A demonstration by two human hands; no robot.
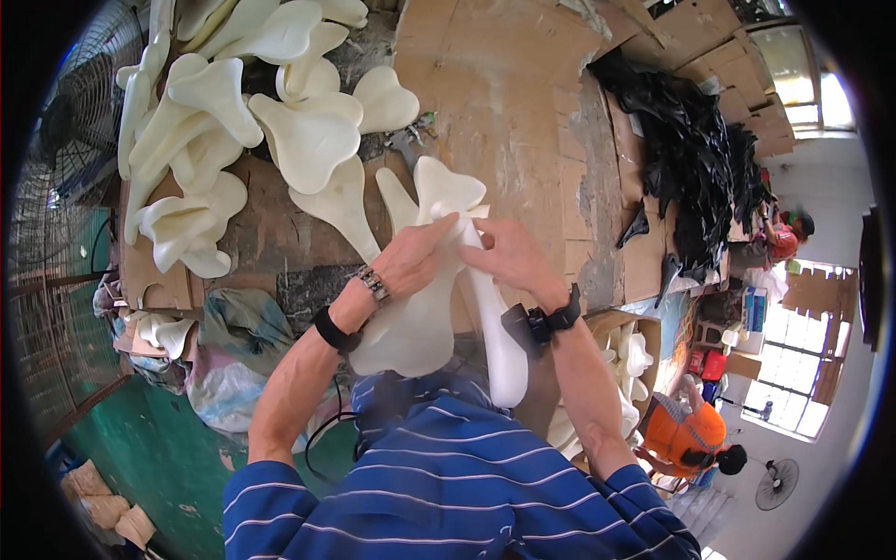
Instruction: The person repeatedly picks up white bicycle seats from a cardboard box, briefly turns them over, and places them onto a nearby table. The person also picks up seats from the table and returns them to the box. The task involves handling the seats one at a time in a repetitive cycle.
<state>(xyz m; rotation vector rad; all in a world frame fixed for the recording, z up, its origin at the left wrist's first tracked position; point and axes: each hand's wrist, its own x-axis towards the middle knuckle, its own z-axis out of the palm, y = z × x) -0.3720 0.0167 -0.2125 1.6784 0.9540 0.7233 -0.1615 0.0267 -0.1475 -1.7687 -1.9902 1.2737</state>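
Observation:
Close to my body, a cream bicycle saddle pad (411, 331) hangs with its broad end toward me, and my left hand (422, 257) is closed around its narrow part. Beside it, a second pad (504, 359) is seen nearly edge-on; my right hand (511, 256) pinches its upper part with thumb and fingers. The fingertips of both hands almost meet where the narrow ends come together. Just beyond them lies another pad (448, 187) with its broad end away from me. My fingers partly hide how these pieces touch.
Many similar cream pads (313, 140) are heaped at the left of the cardboard-covered table (504, 103). A pile of limp black pieces (686, 159) lies at the right. A box of cream pads (635, 359) stands by my right arm. A person in orange (686, 434) is at the right.

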